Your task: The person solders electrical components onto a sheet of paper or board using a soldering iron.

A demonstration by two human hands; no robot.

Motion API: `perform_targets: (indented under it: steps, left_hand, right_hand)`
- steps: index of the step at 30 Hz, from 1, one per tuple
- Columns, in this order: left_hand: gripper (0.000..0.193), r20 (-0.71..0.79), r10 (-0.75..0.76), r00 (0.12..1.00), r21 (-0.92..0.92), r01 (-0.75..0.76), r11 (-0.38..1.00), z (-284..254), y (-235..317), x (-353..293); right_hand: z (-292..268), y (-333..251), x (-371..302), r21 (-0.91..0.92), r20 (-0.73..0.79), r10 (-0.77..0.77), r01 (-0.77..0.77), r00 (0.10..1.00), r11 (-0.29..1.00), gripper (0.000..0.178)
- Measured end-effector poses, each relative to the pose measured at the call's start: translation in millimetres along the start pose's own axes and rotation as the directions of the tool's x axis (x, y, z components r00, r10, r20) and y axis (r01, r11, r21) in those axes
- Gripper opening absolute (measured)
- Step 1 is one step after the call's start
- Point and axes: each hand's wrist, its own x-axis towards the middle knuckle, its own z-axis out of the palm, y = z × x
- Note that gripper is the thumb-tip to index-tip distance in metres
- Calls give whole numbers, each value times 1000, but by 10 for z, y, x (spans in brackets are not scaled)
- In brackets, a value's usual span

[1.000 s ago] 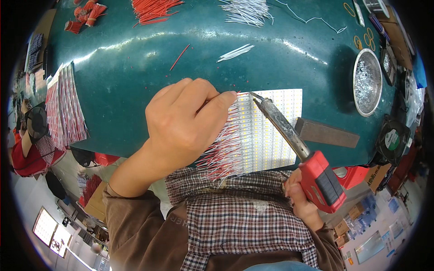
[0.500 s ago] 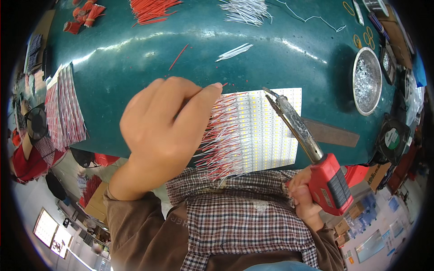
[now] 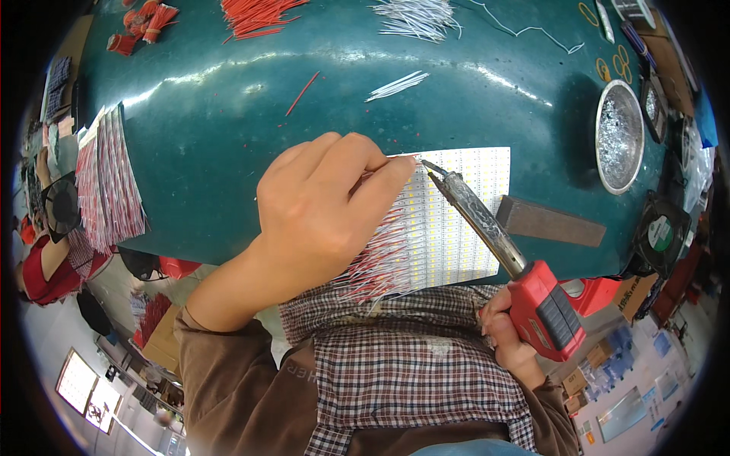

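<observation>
My left hand (image 3: 323,201) is closed in a pinch over the top edge of a white LED strip panel (image 3: 464,213). A thin red wire (image 3: 397,156) shows at its fingertips, partly hidden by the fingers. Around the red handle of a soldering iron (image 3: 485,222) my right hand (image 3: 508,334) is wrapped. The iron's dark tip meets the panel's top edge right beside my left fingertips; whether it touches the wire I cannot tell. Red and white wires (image 3: 376,254) fan out from the panel's left part, partly under my left hand.
A dark flat bar (image 3: 555,222) lies right of the panel, near a metal bowl (image 3: 619,137) and a fan (image 3: 660,234). Red wires (image 3: 262,17), white wires (image 3: 417,17) and a small white bunch (image 3: 398,87) lie farther off. Wired panels (image 3: 112,178) hang over the left edge.
My left hand has moved right along the panel's top edge with the red wire. The soldering iron's tip has shifted left and slightly down, close to my left fingertips.
</observation>
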Motion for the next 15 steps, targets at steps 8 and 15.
perform_targets:
  steps: [8, 15]
  left_hand:
    - [28, -2, -9, 1000, 31, 9, 999, 17, -20, -42]
    - [28, -29, 2, 1000, 76, 1, 997, 39, 10, -46]
  right_hand:
    - [-26, -30, 31, 6, 13, 19, -19, 1000, 1000, 19]
    - [42, -20, 61, 26, -6, -46, 46, 999, 999, 19]
